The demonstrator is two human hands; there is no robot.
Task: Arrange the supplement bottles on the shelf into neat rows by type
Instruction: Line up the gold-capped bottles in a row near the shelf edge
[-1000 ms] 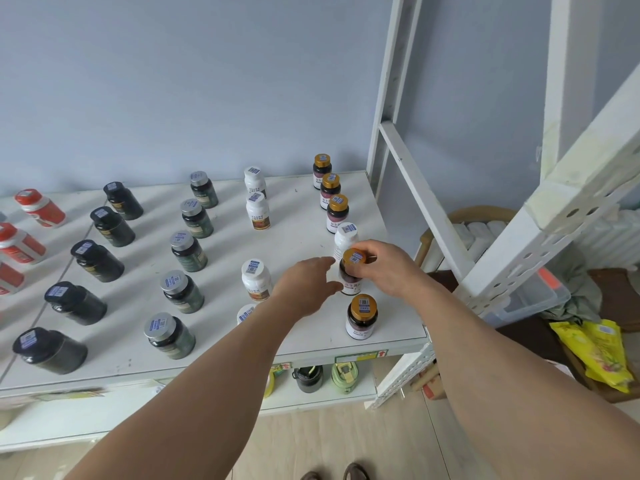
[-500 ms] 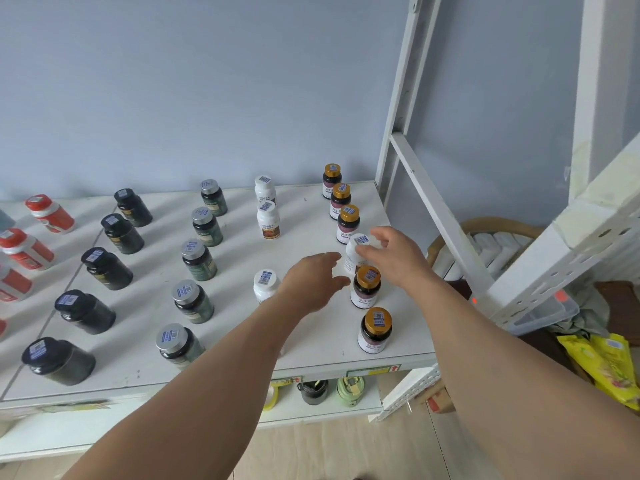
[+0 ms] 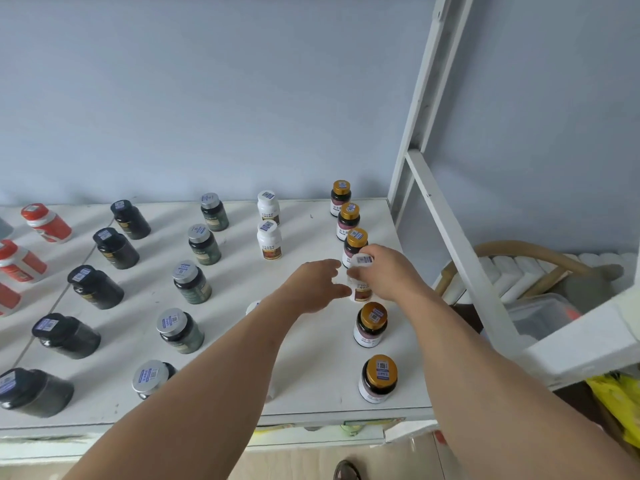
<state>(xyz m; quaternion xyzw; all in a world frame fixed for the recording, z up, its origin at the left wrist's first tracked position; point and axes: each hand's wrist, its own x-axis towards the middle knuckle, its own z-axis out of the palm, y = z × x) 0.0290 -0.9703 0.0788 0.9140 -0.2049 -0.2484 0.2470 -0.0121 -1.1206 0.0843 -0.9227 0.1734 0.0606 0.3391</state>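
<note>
Because it sits among the gold-capped bottles [image 3: 370, 323], the white bottle [image 3: 360, 275] is clamped in the right hand [image 3: 388, 271], likely bound for its own row; the left hand [image 3: 317, 285] hovers open beside it.

White bottle [image 3: 252, 307] mostly hidden behind left forearm [image 3: 221, 368].

1. Every bottle cap carries a small blue-and-white sticker with a code pattern, e.g. on the gold-capped bottle [image 3: 378, 383] at lower right of the frame; its print is too small to read.
2. The white bottle [image 3: 269, 239] at upper centre has a label with dark characters, illegible.
3. No brand, number or sign can be read anywhere.
</note>
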